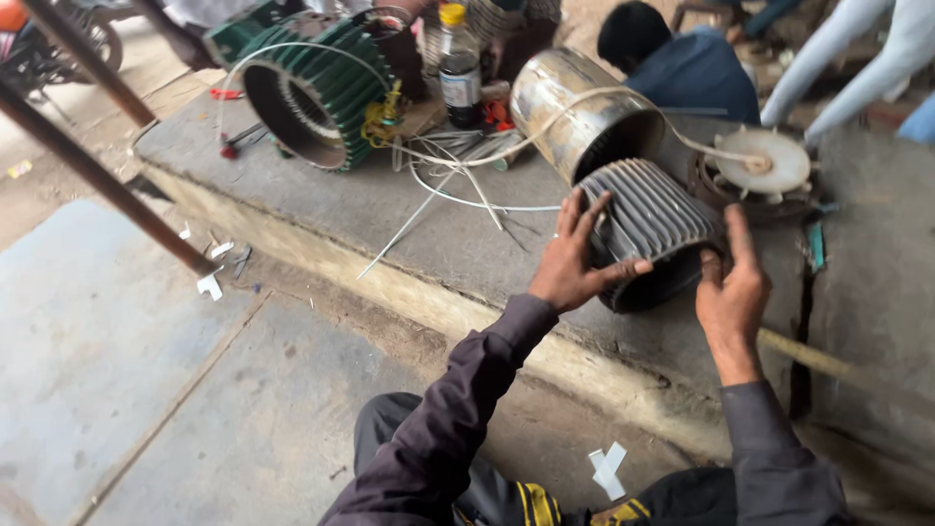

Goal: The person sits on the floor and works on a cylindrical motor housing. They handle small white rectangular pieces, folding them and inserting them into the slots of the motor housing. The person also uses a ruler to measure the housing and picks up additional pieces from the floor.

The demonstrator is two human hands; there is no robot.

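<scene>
Dark grey ribbed metal motor housing (648, 226), cylindrical, lies on its side on the raised concrete bench (390, 209), close to the bench's front edge. Its long axis runs from upper left, away from the person, down to lower right, with the open dark mouth facing the person and slightly right.

Left hand (575, 261) is spread wide, palm flat against the housing's left flank, fingers fanned up over the ribs, thumb along the lower rim. Right hand (730, 292) is at the housing's right lower edge, fingers up against the rim; how firmly it grips I cannot tell. So the housing sits between the two hands, both touching it, neither clearly nearer.

Just behind the housing: a shiny bare steel cylinder (582, 112), also on its side, with a pale cord (682, 136) looped over it. Right of the housing: a white plastic fan wheel (763, 162). Well left of the housing: a green ribbed motor casing (312, 93) and a dark bottle with a yellow cap (458, 63). Another person in a blue top (691, 68) crouches behind the housing.
</scene>
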